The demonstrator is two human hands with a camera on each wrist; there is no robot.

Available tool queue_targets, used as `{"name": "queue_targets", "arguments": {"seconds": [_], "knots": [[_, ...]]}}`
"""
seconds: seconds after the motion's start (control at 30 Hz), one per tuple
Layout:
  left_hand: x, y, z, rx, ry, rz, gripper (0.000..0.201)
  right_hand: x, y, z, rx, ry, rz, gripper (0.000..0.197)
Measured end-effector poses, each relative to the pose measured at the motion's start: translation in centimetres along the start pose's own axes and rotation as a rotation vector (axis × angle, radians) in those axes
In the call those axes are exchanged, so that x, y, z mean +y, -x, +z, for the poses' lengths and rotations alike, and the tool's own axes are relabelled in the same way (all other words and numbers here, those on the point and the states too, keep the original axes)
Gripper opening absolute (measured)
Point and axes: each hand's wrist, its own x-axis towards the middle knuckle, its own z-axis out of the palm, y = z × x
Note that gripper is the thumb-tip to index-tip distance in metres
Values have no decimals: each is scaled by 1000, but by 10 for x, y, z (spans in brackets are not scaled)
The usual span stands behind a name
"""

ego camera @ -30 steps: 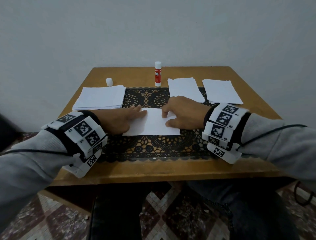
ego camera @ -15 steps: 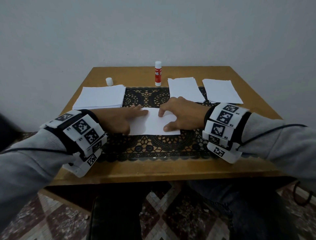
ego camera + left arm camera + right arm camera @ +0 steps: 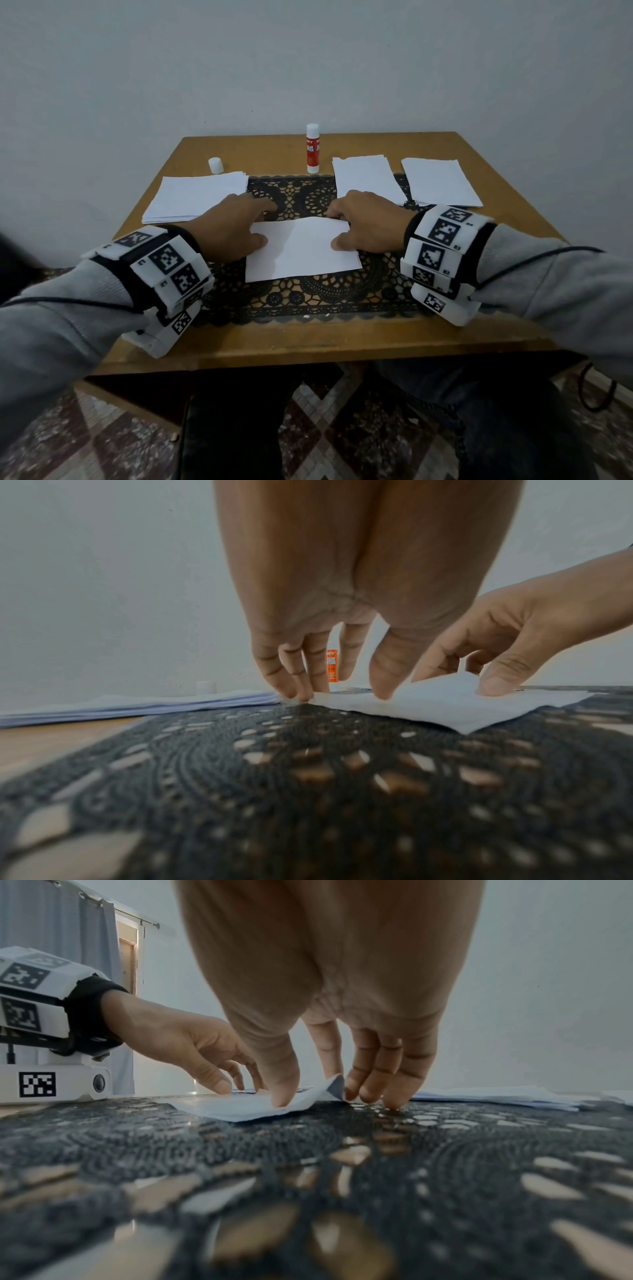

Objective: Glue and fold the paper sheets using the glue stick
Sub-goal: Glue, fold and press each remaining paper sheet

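The paper sheet [image 3: 301, 248] lies flat at the centre of the black lace mat [image 3: 308, 294] on the wooden table [image 3: 308, 339], between both hands. Judged light, thin and limp: it will bend at a touch, slide readily on the mat, and crease permanently if mishandled. Its far right corner is lifted and curled in the right-wrist view, showing how little stiffness it has. Best hold is judged to be at the two far corners, pinched lightly, with the near edge left as the hinge. The left hand [image 3: 233, 229] has its fingertips at the far left corner and thumb down on the sheet, fingers bent round the edge. The right hand [image 3: 366, 222] pinches the far right corner between thumb and fingers. Beyond stand the uncapped glue stick [image 3: 312, 149] and its cap [image 3: 215, 165], a stack of sheets [image 3: 195, 197] at left, and two piles [image 3: 366, 180] [image 3: 440, 181] at right.
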Motion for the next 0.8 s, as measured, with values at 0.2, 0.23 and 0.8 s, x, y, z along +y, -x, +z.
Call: {"name": "queue_targets", "arguments": {"seconds": [0.2, 0.23, 0.8], "knots": [[-3, -2, 1, -15, -11, -22, 39, 1, -2, 1, 14, -65, 4, 26], [-4, -1, 1, -22, -5, -37, 36, 1, -2, 2, 16, -72, 5, 24], [-35, 6, -39, 182, 580, -175, 14, 0, -27, -18, 59, -976, 206, 13]]}}
